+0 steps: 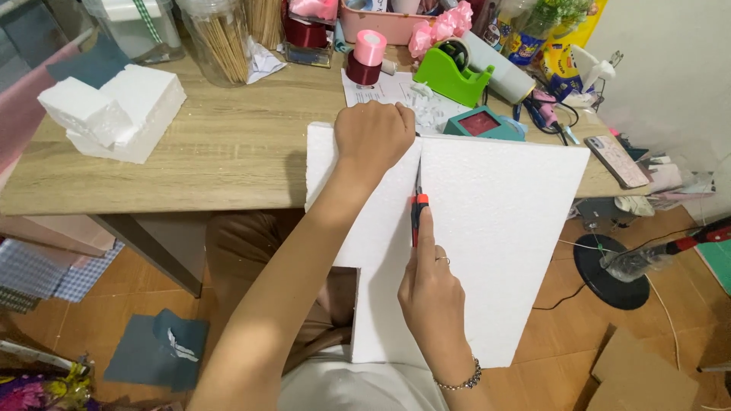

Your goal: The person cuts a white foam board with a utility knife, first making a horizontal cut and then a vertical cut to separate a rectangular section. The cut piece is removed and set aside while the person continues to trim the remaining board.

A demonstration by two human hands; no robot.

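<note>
White foam board (495,228), right hand (430,293) gripping orange cutter (418,213), left hand (373,137) pressing

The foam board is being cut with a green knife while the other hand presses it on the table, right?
Not quite: the knife is orange and black, not green. The head view shows the right hand cutting the white foam board while the left hand presses it on the table.

A white foam sheet (495,228) is lying under a red-and-black utility knife (417,217); a lime-green tape dispenser (451,76), pink ribbon roll (370,47) and blue-checked cloth (46,274) are showing around the light wood-grain table (228,144).
</note>
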